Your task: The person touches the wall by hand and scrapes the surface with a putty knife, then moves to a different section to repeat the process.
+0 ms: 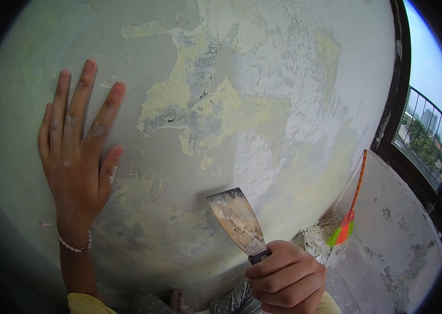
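Note:
My left hand lies against the wall with its fingers spread, dusted with white powder. In my right hand is a putty knife, gripped by its dark handle. The wide blade points up and to the left, caked with dried plaster, its dark edge close to the wall. Between and above my hands the paint is peeled in ragged patches, showing yellowish and grey layers beneath.
A broom with orange and green bristles leans in the corner at the right, beside a heap of scraped flakes. Farther right is a dark-framed window with a railing outside. Patterned trousers show at the bottom.

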Demonstrator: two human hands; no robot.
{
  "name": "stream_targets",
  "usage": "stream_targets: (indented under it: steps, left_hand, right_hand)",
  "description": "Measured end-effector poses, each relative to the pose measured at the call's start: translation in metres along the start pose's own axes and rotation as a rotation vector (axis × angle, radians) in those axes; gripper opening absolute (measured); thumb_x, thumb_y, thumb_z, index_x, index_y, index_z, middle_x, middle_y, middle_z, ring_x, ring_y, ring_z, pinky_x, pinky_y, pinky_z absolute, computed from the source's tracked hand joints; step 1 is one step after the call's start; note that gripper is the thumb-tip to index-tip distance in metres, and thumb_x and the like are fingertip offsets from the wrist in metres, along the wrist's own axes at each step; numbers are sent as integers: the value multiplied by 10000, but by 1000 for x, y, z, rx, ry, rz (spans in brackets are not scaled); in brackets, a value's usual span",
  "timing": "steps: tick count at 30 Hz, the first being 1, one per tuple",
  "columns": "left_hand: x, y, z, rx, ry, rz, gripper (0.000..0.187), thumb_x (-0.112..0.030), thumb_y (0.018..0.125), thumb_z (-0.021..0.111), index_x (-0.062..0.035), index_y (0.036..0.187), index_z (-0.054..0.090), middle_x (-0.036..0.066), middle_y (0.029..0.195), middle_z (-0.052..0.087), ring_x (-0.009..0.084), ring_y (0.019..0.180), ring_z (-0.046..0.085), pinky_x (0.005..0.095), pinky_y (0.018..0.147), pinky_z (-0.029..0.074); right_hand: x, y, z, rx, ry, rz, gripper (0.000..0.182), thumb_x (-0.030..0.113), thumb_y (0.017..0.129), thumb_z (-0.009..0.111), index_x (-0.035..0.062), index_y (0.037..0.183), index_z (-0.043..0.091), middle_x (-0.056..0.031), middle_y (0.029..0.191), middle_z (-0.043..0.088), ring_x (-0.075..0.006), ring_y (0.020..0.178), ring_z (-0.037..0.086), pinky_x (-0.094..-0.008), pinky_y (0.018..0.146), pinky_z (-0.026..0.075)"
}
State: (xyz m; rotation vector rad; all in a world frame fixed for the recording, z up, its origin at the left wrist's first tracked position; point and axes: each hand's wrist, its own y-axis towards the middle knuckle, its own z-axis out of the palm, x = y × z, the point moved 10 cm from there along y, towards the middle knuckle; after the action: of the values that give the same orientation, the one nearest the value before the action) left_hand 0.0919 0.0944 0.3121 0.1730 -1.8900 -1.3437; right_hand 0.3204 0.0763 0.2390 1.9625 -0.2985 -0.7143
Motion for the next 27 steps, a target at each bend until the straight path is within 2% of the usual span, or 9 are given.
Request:
stream_targets:
  steps: [5,7,11,13,16,18,21,24,27]
  left_hand:
    - [-1,-28,8,78,-90,20,556,-519,970,213,-243,1425,376,71,1501,315,312,1391,267,497,1095,233]
    - [-4,-38,11,108,-126,50,562,-514,971,216,-225,1429,369,83,1503,311,323,1393,259,498,1096,222]
    - [-8,-56,14,130,-150,48,561,-501,974,231,-207,1434,360,90,1505,303,332,1392,257,494,1097,215]
    - [-13,-66,17,157,-165,75,555,-482,976,253,-189,1437,352,95,1506,300,340,1390,257,490,1093,220]
    - [-18,-81,19,182,-186,112,555,-475,975,269,-178,1438,347,97,1507,297,349,1388,258,490,1090,218]
    - [-20,-92,22,188,-181,125,558,-475,973,273,-175,1438,345,103,1504,300,354,1386,261,493,1089,214]
    - [-24,-104,25,180,-188,126,548,-477,967,289,-197,1434,354,80,1499,314,331,1382,275,486,1084,211]
    - [-25,-113,26,167,-200,115,538,-475,963,304,-214,1429,364,57,1495,328,310,1380,284,486,1075,207]
    - [-30,-124,28,178,-193,122,544,-470,962,310,-194,1428,361,66,1494,328,327,1380,276,503,1067,195]
  right_hand:
    - [0,-2,37,34,-104,-135,342,37,871,480,63,544,380,-58,541,404,-169,416,395,-316,383,330]
    - [-11,-14,59,250,3,-33,361,37,880,463,88,541,350,-33,539,337,-163,420,362,-290,380,291]
    - [-10,-1,56,110,-75,-250,362,32,877,457,102,546,329,-23,560,321,-156,449,379,-281,380,268]
    - [-11,-1,64,187,-52,-182,374,55,889,475,114,547,337,-20,565,326,-147,454,384,-273,387,264]
    - [-9,-15,79,219,-143,-179,366,73,864,538,99,540,370,-33,532,352,-166,433,395,-291,388,274]
    - [-7,-18,80,240,-165,-222,222,37,706,578,51,567,406,-52,547,412,-182,450,461,-292,371,346]
    - [-18,-26,84,251,-256,-225,266,68,689,591,81,545,367,-18,560,348,-161,468,405,-284,401,272]
    - [-22,-31,81,316,-232,-187,309,24,808,526,70,551,361,-25,567,341,-170,450,401,-311,401,327]
    - [-25,-30,70,271,-173,-134,324,29,807,527,73,537,354,-31,560,336,-167,449,393,-289,397,290]
